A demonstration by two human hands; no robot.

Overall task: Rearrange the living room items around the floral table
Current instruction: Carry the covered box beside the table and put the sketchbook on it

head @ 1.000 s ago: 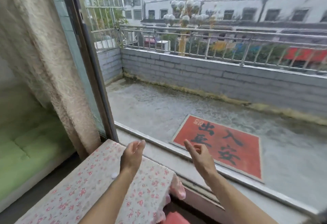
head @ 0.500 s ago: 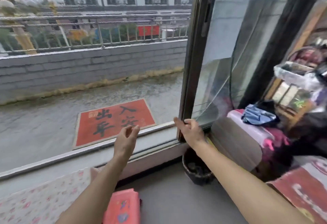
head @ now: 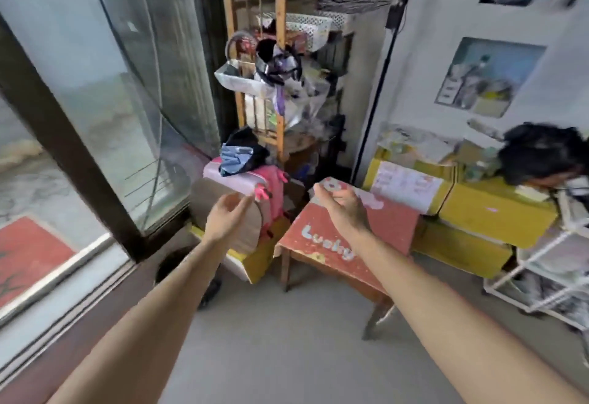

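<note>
Both my arms reach forward into a cluttered room corner. My left hand (head: 228,217) hangs open in the air in front of a pink suitcase (head: 236,180), holding nothing. My right hand (head: 339,207) is also open and empty, hovering over the far end of a small red table (head: 318,241) with white lettering on its top. The floral table is out of view.
A glass sliding door (head: 105,91) with a dark frame runs along the left. A wooden shelf rack (head: 277,62) full of bags stands behind the suitcase. Yellow cardboard boxes (head: 484,212) line the right wall beside a white wire rack (head: 541,276). Grey floor lies below.
The view has swung right, from the balcony window and floral table to the room corner. Both hands stay raised, open and empty.
</note>
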